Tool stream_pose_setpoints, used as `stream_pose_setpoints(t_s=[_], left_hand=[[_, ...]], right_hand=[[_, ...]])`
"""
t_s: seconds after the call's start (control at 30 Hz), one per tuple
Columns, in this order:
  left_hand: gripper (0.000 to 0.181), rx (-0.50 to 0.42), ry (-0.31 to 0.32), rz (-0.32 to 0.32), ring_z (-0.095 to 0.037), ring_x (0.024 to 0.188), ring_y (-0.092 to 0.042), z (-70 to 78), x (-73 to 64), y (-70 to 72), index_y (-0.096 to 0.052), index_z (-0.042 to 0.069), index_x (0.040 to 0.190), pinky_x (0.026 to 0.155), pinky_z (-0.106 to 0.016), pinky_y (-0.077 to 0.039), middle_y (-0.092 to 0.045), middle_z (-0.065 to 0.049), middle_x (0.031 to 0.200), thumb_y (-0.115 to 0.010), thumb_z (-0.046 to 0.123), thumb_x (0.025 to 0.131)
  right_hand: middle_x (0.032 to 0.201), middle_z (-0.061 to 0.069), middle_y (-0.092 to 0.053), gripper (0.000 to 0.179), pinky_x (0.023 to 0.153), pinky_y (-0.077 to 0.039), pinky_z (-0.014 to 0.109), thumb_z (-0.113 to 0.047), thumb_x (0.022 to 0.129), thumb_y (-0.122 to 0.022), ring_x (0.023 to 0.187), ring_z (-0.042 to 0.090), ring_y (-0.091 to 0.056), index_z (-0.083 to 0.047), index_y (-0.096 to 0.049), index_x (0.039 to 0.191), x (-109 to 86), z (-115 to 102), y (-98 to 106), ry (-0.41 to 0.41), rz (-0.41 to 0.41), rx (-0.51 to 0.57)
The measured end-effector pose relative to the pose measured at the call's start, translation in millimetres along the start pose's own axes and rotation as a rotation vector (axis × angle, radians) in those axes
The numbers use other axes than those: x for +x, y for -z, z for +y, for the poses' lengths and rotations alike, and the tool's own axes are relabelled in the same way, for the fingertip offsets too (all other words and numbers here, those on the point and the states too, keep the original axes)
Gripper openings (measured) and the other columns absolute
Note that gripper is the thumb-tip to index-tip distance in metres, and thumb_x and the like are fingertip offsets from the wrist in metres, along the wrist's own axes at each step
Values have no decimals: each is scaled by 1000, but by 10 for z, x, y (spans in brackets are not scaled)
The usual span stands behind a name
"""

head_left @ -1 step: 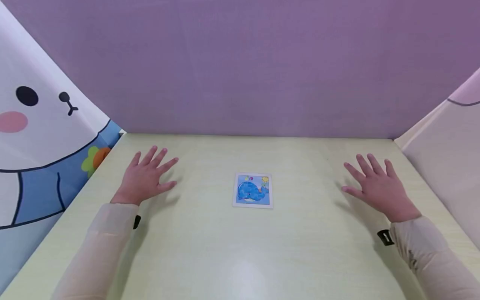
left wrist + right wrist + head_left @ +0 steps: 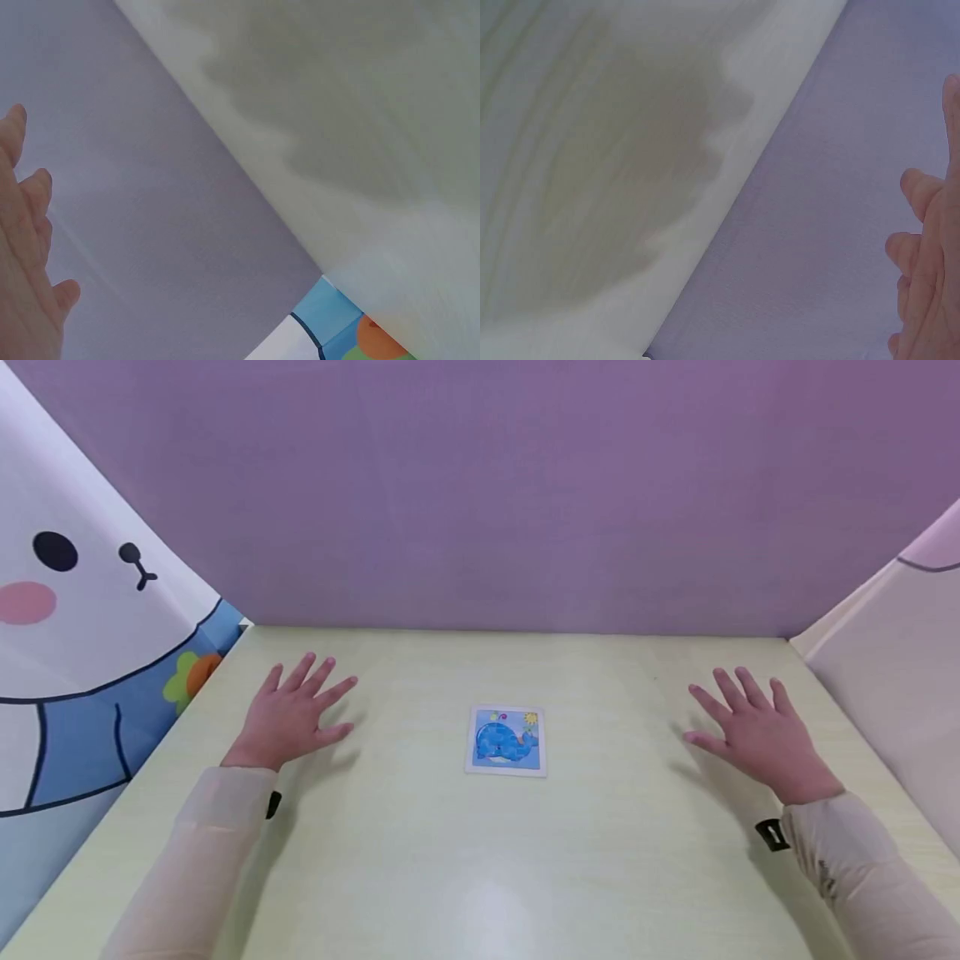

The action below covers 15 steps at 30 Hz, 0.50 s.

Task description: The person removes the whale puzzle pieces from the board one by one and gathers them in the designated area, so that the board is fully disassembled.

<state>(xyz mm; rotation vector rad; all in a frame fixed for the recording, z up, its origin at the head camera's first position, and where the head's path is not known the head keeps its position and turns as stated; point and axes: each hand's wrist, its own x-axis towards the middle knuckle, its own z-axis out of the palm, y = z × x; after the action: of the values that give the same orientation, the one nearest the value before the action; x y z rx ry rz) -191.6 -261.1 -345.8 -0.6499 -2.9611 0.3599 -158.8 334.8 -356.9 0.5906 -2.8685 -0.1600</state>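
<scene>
Midway between the hands, a small square picture puzzle [image 2: 506, 742] lies flat on the pale table [image 2: 420, 860]. It has a white border and shows a blue whale with a small sun in the upper right corner. To its left is my left hand [image 2: 288, 714], palm down with fingers spread and holding nothing. My right hand [image 2: 761, 743] is on the other side, also palm down with spread fingers and nothing in its grasp. Both hands cast shadows on the tabletop. Each wrist view shows part of its hand at the outer edge.
A purple cloth wall [image 2: 517, 502] rises along the table's far edge. On the left hangs a printed cloth [image 2: 82, 652] with a cartoon animal face, and a pale cloth panel [image 2: 892, 668] borders the right side.
</scene>
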Motion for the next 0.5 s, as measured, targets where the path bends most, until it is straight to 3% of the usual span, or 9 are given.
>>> stream_pose_setpoints(t_s=[0.3,0.5], left_hand=[[71,3,4,-34,-43,141,-13,-19,-21,16,-35,18,149,108,-65,-11,-25,-21,154,-54,52,90],[69,3,-45,-14,-42,142,-15,35,57,21,-37,18,148,108,-63,-13,-27,-20,153,-54,51,91]], right_hand=[[141,34,-36,67,103,-15,68,-52,94,-51,135,50,-23,-2,-46,138,35,-76,-14,1,-51,98],[140,35,-38,67,103,-17,67,-46,94,-55,133,53,-24,2,-43,140,100,-174,16,-17,-120,207]])
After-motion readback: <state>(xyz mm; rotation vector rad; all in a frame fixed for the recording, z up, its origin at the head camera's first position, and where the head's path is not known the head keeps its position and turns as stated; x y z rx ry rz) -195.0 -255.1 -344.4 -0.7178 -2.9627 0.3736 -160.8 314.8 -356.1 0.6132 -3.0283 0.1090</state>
